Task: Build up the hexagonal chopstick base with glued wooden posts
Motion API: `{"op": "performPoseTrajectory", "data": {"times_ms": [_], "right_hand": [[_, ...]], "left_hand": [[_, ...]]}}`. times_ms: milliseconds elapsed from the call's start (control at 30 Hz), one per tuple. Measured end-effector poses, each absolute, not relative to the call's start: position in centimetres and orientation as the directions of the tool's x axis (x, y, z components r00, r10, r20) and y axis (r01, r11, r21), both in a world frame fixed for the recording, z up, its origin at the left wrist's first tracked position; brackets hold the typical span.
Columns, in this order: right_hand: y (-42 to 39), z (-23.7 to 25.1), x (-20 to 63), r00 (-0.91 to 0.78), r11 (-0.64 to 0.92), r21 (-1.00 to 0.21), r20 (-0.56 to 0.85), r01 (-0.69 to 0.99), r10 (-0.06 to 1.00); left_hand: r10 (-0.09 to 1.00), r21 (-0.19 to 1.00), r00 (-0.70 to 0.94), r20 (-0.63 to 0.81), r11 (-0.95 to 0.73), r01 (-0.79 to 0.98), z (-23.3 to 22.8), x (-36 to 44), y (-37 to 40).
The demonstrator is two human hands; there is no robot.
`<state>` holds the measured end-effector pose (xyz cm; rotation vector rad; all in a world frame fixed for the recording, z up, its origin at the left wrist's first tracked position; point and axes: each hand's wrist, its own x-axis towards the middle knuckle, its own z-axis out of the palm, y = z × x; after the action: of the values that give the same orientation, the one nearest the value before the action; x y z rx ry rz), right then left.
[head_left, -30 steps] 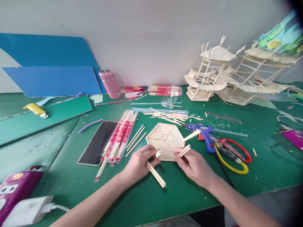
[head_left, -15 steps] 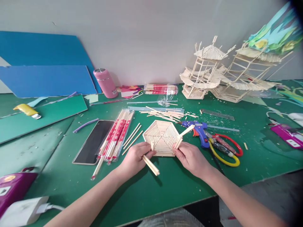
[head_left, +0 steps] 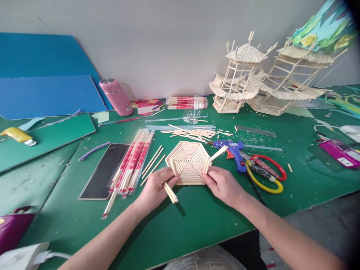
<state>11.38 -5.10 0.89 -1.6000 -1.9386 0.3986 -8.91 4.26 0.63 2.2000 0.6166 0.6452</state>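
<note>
While your fingers curl round the hexagonal panel [head_left: 190,170] of pale sticks, they hide its two side corners nearest you, so you cannot see how the left post [head_left: 174,167] and the right post [head_left: 207,166] meet it. Your left fist also covers the upper end of the stick bundle [head_left: 171,193], whose lower ends poke out toward you, and a slanting stick [head_left: 219,153] beyond the right post has its base masked. The tips of the red-and-yellow-handled pliers [head_left: 267,172] are hard to make out by the glue gun [head_left: 237,155]. At the frame's left edge, the purple power strip [head_left: 14,228] and white charger [head_left: 25,257] are cut off, and a dark corner swallows part of the paper foliage [head_left: 323,32] at top right. Both forearms reach inward from the bottom, your wrists low, the backs of your hands turned up and outward. Your left hand [head_left: 157,185] is clamped on the stick bundle, its thumb and fingers also touching the panel's near left side; your right hand [head_left: 223,183] pinches the near right side. They stay apart, the panel between them, directly before you over the green table [head_left: 197,225], right of the wrapped chopsticks [head_left: 131,163].
</note>
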Motion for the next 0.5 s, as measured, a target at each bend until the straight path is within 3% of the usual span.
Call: {"op": "performPoseTrajectory", "data": {"times_ms": [500], "right_hand": [[-4.74,0.85,11.61,-0.121,0.232,-0.589,0.223,0.774,0.967]], "left_hand": [[0.627,0.793,0.746,0.225,-0.562,0.234,0.85,-8.66,4.15]]}}
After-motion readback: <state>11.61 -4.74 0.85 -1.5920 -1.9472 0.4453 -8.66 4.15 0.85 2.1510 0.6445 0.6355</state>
